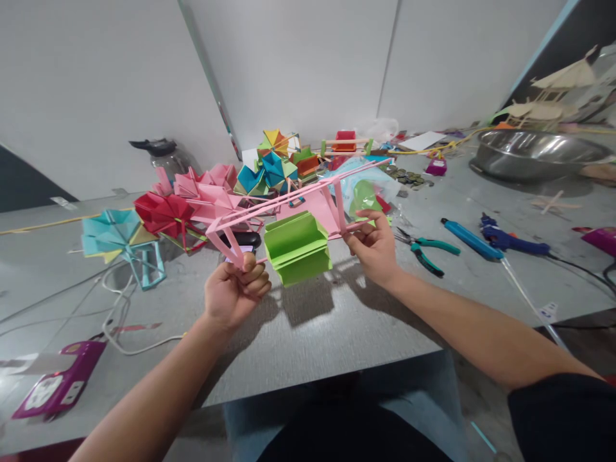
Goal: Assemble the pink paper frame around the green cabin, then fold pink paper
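Between my hands, above the grey table, is a pink stick frame [283, 197] with slanted legs at both ends. A wheel of folded green paper [298, 249] sits across its lower part, apparently on a thin stick. My left hand [238, 289] is closed around the frame's left lower corner. At the right end, my right hand [373, 247] pinches the frame's lower corner between thumb and fingers. Behind the frame lie a pink sheet [312, 208] and a plastic bag with green pieces [366, 196].
Folded paper wheels in teal [113, 234], red [166, 215] and pink [206, 186] stand at the left. Teal-handled pliers [428, 250], a blue cutter [471, 239] and a glue gun [514, 240] lie right. A steel bowl [543, 154] stands far right; a purple power strip [60, 378] lies left.
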Motion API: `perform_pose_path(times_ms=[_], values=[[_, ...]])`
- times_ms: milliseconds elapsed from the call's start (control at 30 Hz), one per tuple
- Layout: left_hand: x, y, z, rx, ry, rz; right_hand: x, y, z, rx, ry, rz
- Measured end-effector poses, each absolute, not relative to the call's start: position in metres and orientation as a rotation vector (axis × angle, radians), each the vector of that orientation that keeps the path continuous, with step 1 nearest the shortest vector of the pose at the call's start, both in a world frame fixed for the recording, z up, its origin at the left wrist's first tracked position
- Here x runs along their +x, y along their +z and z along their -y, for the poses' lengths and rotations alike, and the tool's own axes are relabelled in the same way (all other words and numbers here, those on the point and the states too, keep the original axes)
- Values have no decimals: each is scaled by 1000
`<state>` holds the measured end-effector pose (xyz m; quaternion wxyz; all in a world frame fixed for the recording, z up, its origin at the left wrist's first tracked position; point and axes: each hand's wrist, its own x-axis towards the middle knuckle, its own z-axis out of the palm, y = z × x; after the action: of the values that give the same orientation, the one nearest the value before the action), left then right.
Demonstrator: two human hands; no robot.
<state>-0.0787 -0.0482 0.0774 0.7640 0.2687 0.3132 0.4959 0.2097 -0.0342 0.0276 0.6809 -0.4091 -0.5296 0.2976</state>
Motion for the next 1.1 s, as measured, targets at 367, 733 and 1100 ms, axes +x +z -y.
perform_pose_path(times_ms=[367, 733, 1100], values=[[-79, 81, 48, 492, 1084, -676, 219, 28, 32, -881, 688, 1171], [-83, 79, 45, 523, 1116, -661, 225, 32, 24, -904, 718, 1021], [-84, 76, 44, 506, 1101, -628, 222, 30, 20, -956, 923, 964]])
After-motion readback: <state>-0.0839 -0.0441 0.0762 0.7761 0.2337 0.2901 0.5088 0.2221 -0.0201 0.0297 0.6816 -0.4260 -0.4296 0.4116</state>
